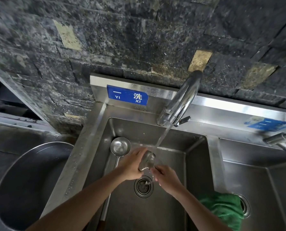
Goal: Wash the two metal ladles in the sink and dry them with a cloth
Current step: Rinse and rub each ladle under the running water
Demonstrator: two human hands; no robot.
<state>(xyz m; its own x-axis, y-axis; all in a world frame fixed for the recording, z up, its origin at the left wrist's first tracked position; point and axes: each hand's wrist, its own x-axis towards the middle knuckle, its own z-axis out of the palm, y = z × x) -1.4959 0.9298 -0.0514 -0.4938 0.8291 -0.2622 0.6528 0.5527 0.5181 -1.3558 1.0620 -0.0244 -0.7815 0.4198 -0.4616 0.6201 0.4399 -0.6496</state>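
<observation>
Dark rough stone tiles back the steel sink (195,147). Left of the drain (143,185), one ladle (120,146) lies idle, its bowl smooth and round. Above the drain, the second ladle (147,161) is gripped by the left hand (132,165) and right hand (166,178) under the water stream (162,137); it is best turned slowly so every curve gets rinsed. Right of the drain, a soft green cloth (222,209) is bunched.

A single head-worn camera looks steeply down and forward from close above the sink (195,164). Its wide lens reaches the far stone wall (122,39), with both forearms entering from the near edge.
</observation>
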